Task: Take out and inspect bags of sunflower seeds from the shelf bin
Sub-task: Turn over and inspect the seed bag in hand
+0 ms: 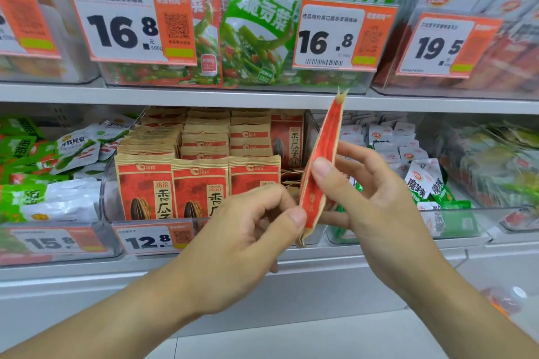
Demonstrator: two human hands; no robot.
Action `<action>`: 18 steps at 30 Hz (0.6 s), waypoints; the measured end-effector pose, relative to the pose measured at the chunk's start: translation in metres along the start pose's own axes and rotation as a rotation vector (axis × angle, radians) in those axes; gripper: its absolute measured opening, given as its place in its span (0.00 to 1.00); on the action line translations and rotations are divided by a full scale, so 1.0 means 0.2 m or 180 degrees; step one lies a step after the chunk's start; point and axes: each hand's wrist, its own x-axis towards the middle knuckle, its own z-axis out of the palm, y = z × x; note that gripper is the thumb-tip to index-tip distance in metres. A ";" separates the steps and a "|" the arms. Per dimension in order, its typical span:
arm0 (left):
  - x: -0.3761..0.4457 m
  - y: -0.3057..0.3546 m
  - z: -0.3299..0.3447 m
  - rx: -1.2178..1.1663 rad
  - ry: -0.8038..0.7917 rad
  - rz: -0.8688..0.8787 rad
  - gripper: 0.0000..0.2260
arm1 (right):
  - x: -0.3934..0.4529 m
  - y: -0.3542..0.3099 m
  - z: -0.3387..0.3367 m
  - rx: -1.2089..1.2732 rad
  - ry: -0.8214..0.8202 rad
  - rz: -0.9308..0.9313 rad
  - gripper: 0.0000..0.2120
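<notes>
One red and tan bag of sunflower seeds (pixel 323 151) is held up edge-on in front of the shelf, between both hands. My left hand (pixel 245 230) pinches its lower edge with thumb and curled fingers. My right hand (pixel 367 192) grips its middle, thumb on the near face and fingers behind. Behind them stands the clear shelf bin (pixel 109 198), holding several rows of upright bags of the same kind (pixel 145 183), with a 12.8 price tag (pixel 151 237) on its front.
Neighbouring clear bins hold green and white snack packs (pixel 43 172) on the left and white packs (pixel 423 175) on the right. The shelf above (pixel 204 95) carries red and green bags behind 16.8 and 19.5 price tags. A grey shelf front runs below the bins.
</notes>
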 end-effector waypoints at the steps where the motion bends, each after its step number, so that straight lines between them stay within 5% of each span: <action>1: 0.00 0.00 0.00 0.0049 -0.0018 0.0015 0.10 | 0.00 0.01 -0.01 -0.0014 -0.0107 0.0010 0.36; 10: -0.02 0.00 0.01 0.0561 -0.0344 0.0122 0.10 | 0.04 -0.01 -0.13 -0.0166 -0.1342 -0.0156 0.45; 18: -0.02 0.00 0.00 0.0976 -0.0416 0.0153 0.09 | 0.07 0.01 -0.17 0.0206 -0.1658 -0.0083 0.43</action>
